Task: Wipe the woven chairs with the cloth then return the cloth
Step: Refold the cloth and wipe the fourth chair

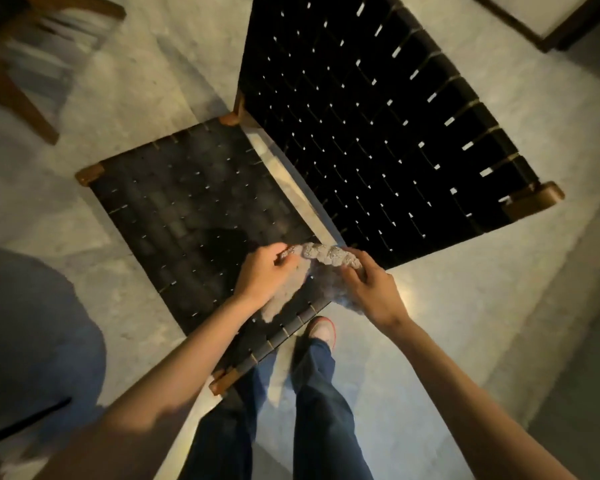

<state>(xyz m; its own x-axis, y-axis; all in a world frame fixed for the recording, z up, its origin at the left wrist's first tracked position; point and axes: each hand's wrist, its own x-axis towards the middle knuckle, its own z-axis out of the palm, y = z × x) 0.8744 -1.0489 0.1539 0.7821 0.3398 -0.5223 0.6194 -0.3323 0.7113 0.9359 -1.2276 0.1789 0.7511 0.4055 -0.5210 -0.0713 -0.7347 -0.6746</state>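
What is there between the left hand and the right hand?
In the head view, a bunched grey cloth spans between the left hand and right hand, above the woven seat.

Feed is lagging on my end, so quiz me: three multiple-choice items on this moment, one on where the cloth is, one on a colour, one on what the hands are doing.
1. Where is the cloth?
A. Over the near corner of the woven seat
B. Draped on the backrest
C. On the floor

2. What colour is the chair's backrest webbing?
A. White
B. Black
C. Red

3. What are the hands doing?
A. Both hang idle
B. Only one grips the cloth
C. Both grip the cloth

Key: 1 A, the cloth hangs between the hands above the woven seat, near its corner by the backrest. 2 B, the straps are black with light gaps. 3 C, the left hand and right hand each curl fingers round an end.
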